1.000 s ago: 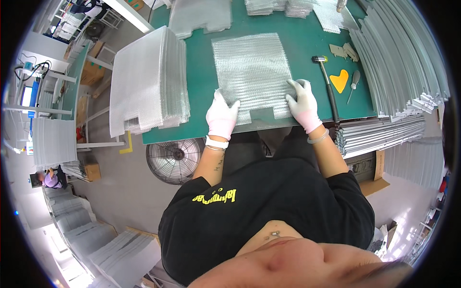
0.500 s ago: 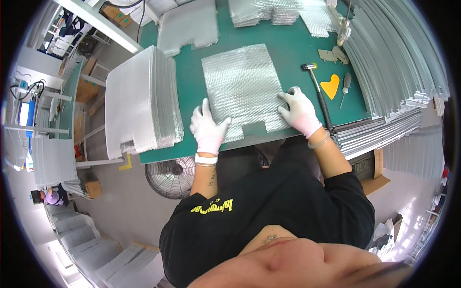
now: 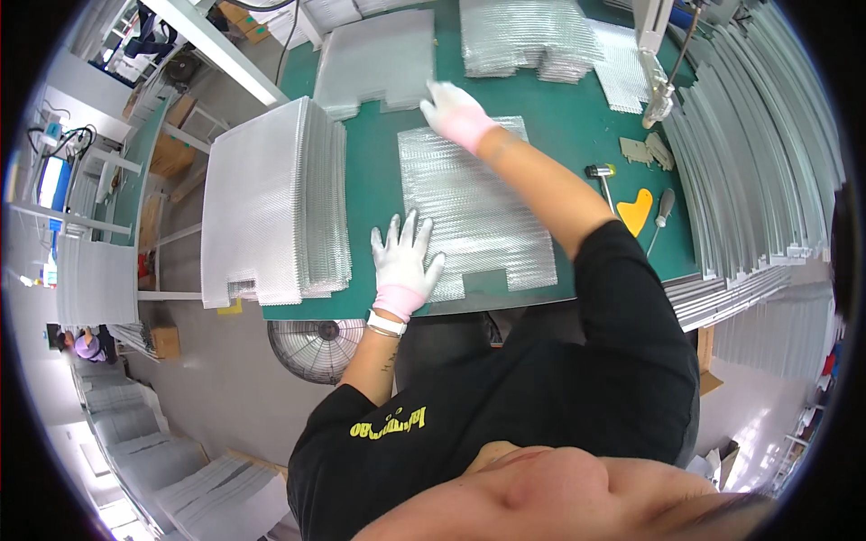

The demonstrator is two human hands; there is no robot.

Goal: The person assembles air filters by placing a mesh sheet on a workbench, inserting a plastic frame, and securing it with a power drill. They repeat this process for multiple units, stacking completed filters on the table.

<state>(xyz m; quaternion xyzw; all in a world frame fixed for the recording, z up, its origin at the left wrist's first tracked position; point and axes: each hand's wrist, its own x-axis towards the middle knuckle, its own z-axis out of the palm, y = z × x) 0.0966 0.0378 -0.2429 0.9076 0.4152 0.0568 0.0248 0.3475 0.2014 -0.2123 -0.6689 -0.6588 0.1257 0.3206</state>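
Observation:
A silvery bubble-foil sheet (image 3: pixel 469 207) with a notch in its near edge lies flat on the green table mat (image 3: pixel 374 171). My left hand (image 3: pixel 403 261), in a white glove, lies flat with fingers spread on the sheet's near left corner. My right hand (image 3: pixel 456 113), also gloved, reaches across to the sheet's far left corner; it is blurred and its fingers rest at the edge, so whether it grips is unclear.
A thick stack of foil sheets (image 3: pixel 271 203) sits at the left, more stacks (image 3: pixel 374 59) (image 3: pixel 528 36) lie at the far side. A small hammer (image 3: pixel 600 176), a yellow scraper (image 3: pixel 636 209) and a screwdriver (image 3: pixel 661 216) lie at the right, beside silver panels (image 3: pixel 758 162). A fan (image 3: pixel 316 343) stands below the table.
My right hand has left the sheet's near right corner and reached far forward to its far left corner. My left hand has stayed at the near left corner. The view has tilted.

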